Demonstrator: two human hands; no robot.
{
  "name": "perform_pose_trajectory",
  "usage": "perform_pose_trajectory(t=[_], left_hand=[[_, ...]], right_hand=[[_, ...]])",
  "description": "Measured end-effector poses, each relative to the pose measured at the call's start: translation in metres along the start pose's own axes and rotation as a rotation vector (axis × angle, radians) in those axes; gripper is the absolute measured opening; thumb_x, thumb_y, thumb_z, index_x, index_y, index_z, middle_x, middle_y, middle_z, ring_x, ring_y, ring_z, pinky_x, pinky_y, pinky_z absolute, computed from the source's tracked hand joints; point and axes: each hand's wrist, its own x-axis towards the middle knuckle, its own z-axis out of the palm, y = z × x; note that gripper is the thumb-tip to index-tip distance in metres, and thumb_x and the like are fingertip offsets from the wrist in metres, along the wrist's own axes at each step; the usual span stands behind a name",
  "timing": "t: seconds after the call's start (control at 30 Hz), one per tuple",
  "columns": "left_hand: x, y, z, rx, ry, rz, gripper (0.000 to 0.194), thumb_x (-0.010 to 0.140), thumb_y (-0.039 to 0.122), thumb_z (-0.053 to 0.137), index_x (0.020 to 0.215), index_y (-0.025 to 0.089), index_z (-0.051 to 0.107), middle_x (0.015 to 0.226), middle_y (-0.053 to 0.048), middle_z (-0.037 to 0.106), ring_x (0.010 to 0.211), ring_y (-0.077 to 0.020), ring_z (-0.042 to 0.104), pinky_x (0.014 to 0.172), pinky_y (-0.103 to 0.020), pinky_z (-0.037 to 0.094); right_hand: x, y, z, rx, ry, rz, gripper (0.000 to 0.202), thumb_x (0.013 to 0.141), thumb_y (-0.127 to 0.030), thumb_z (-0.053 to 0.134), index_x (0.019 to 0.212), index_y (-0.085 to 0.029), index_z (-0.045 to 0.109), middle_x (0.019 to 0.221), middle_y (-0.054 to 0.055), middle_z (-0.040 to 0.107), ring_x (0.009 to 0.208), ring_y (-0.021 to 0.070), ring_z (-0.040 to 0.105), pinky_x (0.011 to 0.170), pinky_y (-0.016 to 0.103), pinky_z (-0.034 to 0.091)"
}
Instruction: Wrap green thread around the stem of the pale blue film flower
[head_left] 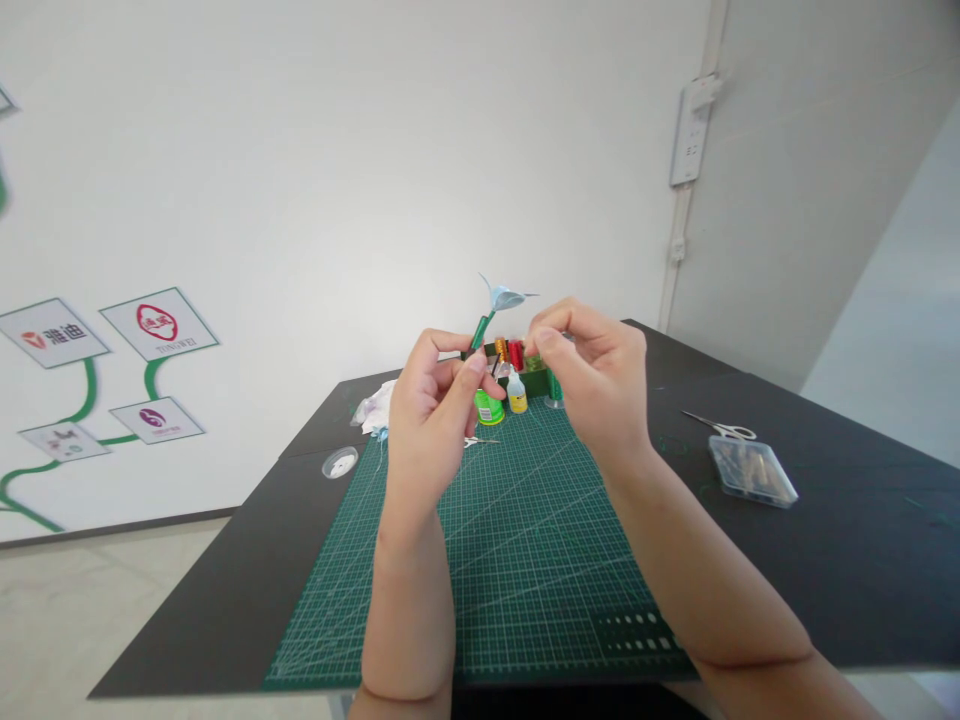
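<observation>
My left hand [431,420] is closed around the lower end of a light blue artificial flower [506,299], lifted above the cutting mat. A dark green stem piece [480,332] rises from between the fingers, with the blue petals on top and thin tips sticking out. To the right of the flower, my right hand [600,385] makes a pinch of thumb and forefinger. Whatever lies between those fingertips is too small to make out. Behind the hands stand a small glue bottle [517,393], a bright green tub [490,407] and several thread spools [515,354] in a dark green box [535,383].
A green gridded cutting mat [517,560] covers the middle of the black table [840,570]. Small scissors [480,441] lie on it, partly hidden. At right are white-handled scissors [735,431] and a clear plastic case [752,470]; at left, a round dish [340,462] and white material [377,408].
</observation>
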Motion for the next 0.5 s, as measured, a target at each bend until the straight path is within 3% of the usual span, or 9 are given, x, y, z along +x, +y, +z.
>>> perform_pose_trajectory(t=[0.1,0.17,0.27,0.5], left_hand=[[0.0,0.001,0.0,0.004,-0.007,-0.001,0.014,0.096,0.034,0.066,0.099,0.024,0.057,0.065,0.005,0.066,0.037,-0.0048,0.041,0.036,-0.018,0.033],[0.0,0.001,0.001,-0.006,-0.027,-0.002,0.014,0.097,0.034,0.066,0.099,0.024,0.058,0.065,0.005,0.066,0.038,-0.0049,0.042,0.036,-0.017,0.033],[-0.001,0.002,0.002,-0.029,-0.05,0.006,0.012,0.098,0.034,0.066,0.099,0.024,0.059,0.065,0.006,0.065,0.041,-0.0052,0.044,0.038,-0.017,0.035],[-0.001,0.001,0.005,0.023,-0.03,0.021,0.014,0.097,0.035,0.069,0.096,0.023,0.062,0.063,0.005,0.064,0.046,-0.0065,0.052,0.042,-0.017,0.037]], right_hand=[[0.001,-0.001,0.002,0.11,-0.118,0.099,0.025,0.094,-0.028,0.058,0.071,-0.021,0.061,0.075,0.001,0.062,0.073,0.015,0.057,0.069,0.032,0.046],[0.001,-0.004,0.005,0.241,-0.237,0.178,0.012,0.094,-0.033,0.062,0.09,-0.022,0.066,0.087,0.001,0.066,0.077,0.0142,0.06,0.068,0.03,0.049],[-0.003,-0.007,0.01,0.366,-0.344,0.295,0.022,0.093,-0.036,0.066,0.112,-0.025,0.063,0.087,-0.001,0.062,0.065,0.0112,0.056,0.055,0.027,0.045],[-0.006,-0.004,0.017,0.403,-0.223,0.355,0.029,0.082,-0.041,0.082,0.092,-0.025,0.061,0.057,-0.009,0.048,0.052,0.0109,0.045,0.051,0.028,0.038]])
